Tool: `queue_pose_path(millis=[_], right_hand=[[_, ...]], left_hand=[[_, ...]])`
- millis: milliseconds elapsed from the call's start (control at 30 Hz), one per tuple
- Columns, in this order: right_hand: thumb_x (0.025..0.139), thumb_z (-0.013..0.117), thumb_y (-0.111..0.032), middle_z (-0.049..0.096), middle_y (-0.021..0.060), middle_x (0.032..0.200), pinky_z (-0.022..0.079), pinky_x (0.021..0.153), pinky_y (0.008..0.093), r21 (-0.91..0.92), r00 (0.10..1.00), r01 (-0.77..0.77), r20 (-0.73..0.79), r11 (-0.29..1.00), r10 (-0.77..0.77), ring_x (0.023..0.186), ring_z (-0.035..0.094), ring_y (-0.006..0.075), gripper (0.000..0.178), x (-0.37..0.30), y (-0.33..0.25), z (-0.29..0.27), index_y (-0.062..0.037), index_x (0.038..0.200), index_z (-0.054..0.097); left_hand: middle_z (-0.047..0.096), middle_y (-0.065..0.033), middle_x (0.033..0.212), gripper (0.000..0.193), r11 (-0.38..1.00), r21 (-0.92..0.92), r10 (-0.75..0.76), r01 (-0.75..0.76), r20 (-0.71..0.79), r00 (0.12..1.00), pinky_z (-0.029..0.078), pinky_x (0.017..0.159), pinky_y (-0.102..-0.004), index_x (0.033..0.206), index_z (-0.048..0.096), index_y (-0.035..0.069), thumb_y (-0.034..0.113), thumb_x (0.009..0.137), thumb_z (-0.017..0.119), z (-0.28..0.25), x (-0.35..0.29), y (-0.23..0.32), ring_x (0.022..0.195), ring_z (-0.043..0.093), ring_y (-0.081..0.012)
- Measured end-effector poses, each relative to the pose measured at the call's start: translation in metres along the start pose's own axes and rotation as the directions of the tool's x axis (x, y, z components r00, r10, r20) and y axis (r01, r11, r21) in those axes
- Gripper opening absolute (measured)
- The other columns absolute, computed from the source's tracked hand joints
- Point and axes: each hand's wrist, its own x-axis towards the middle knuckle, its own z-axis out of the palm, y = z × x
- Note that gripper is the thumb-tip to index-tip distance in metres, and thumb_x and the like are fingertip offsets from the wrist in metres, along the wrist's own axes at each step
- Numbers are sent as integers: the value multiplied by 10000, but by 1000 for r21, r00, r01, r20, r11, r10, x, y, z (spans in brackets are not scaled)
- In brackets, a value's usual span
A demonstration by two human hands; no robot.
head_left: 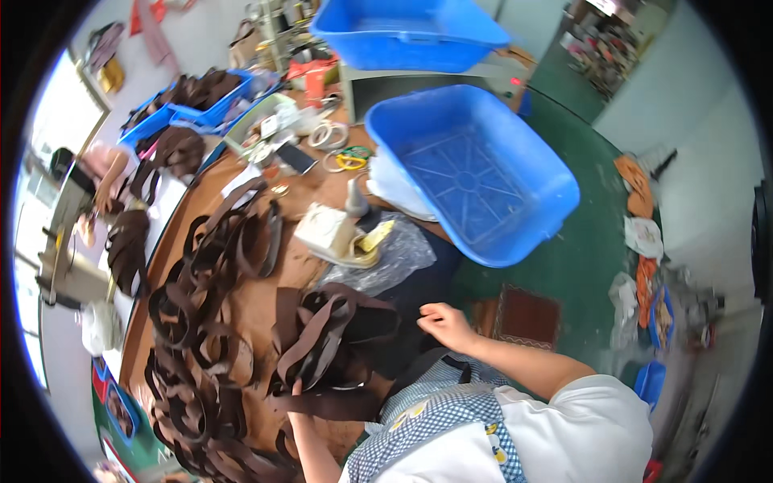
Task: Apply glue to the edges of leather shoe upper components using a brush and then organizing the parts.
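A heap of dark brown fabric bands [322, 330], looped and tangled, lies at the table's near edge in front of me. My left hand [296, 400] is closed on a brown band [338, 404] that runs across it toward my apron. Over my dark lap, to the right of that heap, hovers my right hand [444, 325] with its fingers curled into a pinch. Whether anything thin is between those fingers cannot be made out. More brown band loops [193, 346] spread in a long pile down the left of the table.
An empty-looking blue tub [475, 177] stands right of the table [310, 270], with another blue tub [411, 36] behind it. Clear plastic film [394, 262], a white block [324, 231], a phone [296, 158] and yellow-handled scissors [352, 161] lie on the table. Another person [109, 173] works at far left.
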Motion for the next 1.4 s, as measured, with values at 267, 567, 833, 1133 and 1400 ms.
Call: queue_pose_path(millis=[267, 567, 833, 1133, 1400], right_hand=[[924, 587, -533, 520, 205, 1329, 508, 935, 470, 717, 801, 60, -449, 694, 395, 1206, 561, 324, 720, 33, 15, -174, 27, 1358, 460], [794, 684, -158, 653, 101, 978, 588, 686, 421, 841, 851, -71, -229, 536, 473, 823, 679, 243, 339, 103, 50, -210, -22, 1088, 586], [761, 635, -101, 559, 25, 717, 401, 466, 255, 889, 847, -61, -194, 453, 496, 597, 575, 156, 114, 73, 66, -266, -63, 859, 590], [761, 601, -111, 599, 131, 1074, 493, 918, 413, 883, 744, 123, -384, 453, 547, 1018, 596, 274, 429, -43, 82, -315, 11, 1168, 540], [732, 632, -114, 623, 60, 941, 522, 763, 319, 826, 541, 242, -551, 509, 636, 868, 627, 191, 296, -89, 114, -354, -61, 1022, 601]], left_hand=[[568, -127, 1310, 640, 755, 630, 332, -181, -130, 934, 491, 948, -399, 1385, 464, 8, 363, 891, 662, 2, 9, 31, 1123, 569, -280], [558, -178, 1271, 609, 660, 726, 599, -195, -351, 720, 504, 913, -428, 1315, 490, 16, 329, 824, 669, 92, -17, 84, 1096, 571, -316], [548, -223, 1236, 584, 642, 765, 690, -49, -549, 472, 516, 882, -454, 1253, 514, 23, 299, 765, 675, 37, -63, 95, 1071, 572, -349], [538, -274, 1196, 557, 643, 753, 736, 144, -658, 156, 530, 847, -483, 1184, 540, 30, 265, 699, 682, 2, -93, 95, 1044, 574, -386], [554, -247, 1027, 495, 257, 958, 966, -126, -256, 30, 474, 767, -514, 1073, 551, 4, 333, 735, 700, 7, -10, 89, 913, 553, -394]])
